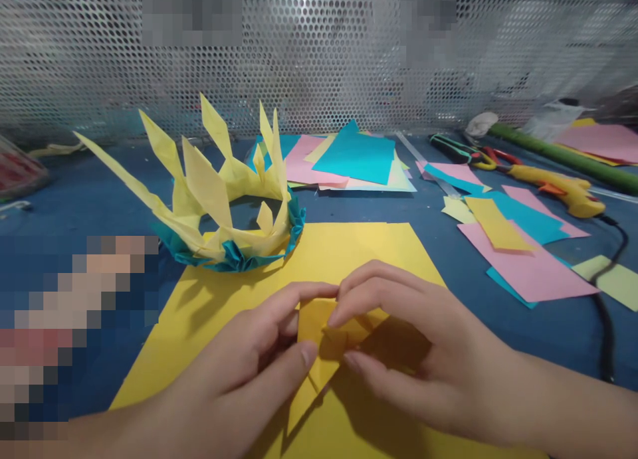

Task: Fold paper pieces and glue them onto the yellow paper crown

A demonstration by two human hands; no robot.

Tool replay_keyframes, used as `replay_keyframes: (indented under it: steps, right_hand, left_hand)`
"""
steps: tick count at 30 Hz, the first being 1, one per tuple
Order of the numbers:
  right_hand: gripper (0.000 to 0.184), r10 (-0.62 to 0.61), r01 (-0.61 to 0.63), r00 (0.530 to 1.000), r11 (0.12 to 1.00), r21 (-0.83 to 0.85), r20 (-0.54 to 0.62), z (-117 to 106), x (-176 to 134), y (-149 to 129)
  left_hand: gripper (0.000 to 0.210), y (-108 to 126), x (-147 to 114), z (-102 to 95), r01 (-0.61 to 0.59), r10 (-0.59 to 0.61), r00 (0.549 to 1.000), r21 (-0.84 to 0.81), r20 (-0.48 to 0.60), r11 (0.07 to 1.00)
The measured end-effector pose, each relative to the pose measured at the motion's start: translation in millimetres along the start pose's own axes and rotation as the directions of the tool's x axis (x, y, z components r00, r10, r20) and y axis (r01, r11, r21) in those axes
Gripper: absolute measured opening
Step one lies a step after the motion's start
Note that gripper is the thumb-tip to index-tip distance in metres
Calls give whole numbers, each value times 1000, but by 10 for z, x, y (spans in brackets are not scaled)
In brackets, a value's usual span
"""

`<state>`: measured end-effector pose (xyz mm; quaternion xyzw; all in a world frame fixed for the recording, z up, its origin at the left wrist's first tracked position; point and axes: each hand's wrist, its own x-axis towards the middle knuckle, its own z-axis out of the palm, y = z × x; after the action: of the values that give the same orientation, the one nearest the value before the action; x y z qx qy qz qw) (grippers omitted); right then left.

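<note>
Folded yellow paper (310,321) is held over a larger yellow sheet (361,246). The left hand (236,363) pinches its left side, thumb in front; the right hand (433,343) arches over, index fingertip near the crease, whether gripping I cannot tell.

My left hand (244,359) pinches a folded yellow paper (326,353), thumb in front; my right hand (438,346) curves in from its three o'clock, a fingertip touching it; beneath lies a large yellow sheet (363,246); from the folded paper, a spiky yellow-and-blue paper crown (207,186) stands at eleven o'clock, stacked coloured sheets (356,157) at twelve, a yellow glue gun (581,196) at two, paper scraps (523,273) nearer me.
</note>
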<state>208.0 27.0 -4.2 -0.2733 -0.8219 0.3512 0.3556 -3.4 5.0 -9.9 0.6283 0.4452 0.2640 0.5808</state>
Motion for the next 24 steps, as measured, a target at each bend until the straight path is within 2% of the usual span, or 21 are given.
replay_keyframes:
  steps: [3,6,10,15,19,21,24]
  right_hand:
    - [26,-29,29,1000,1000,7,10,-9,-2,1]
    - [26,-51,50,999,998,-22,-2,-21,-8,-5]
    - [20,-38,38,999,997,-73,-4,-29,-27,6]
    - [31,-2,2,1000,1000,-29,18,-37,-28,28]
    - [28,38,-38,999,999,-17,8,-38,-24,19]
    - [31,51,-51,999,999,-14,-5,-32,-25,10]
    - [40,7,-7,1000,1000,0,-7,-27,-24,-1]
  left_hand:
    - [35,-23,-33,-9,35,-35,999,3,-5,999]
    - [33,-58,-70,-8,48,-46,996,18,-75,999]
    - [6,-46,-68,-4,-44,42,992,-17,-120,999]
    - [26,-26,-45,-17,-138,160,981,183,-112,973]
    - [18,-54,-52,3,-162,172,983,154,-59,975]
    - [13,-39,-40,26,-147,155,987,152,-38,977]
    - [12,7,-5,53,-115,117,993,123,-15,986]
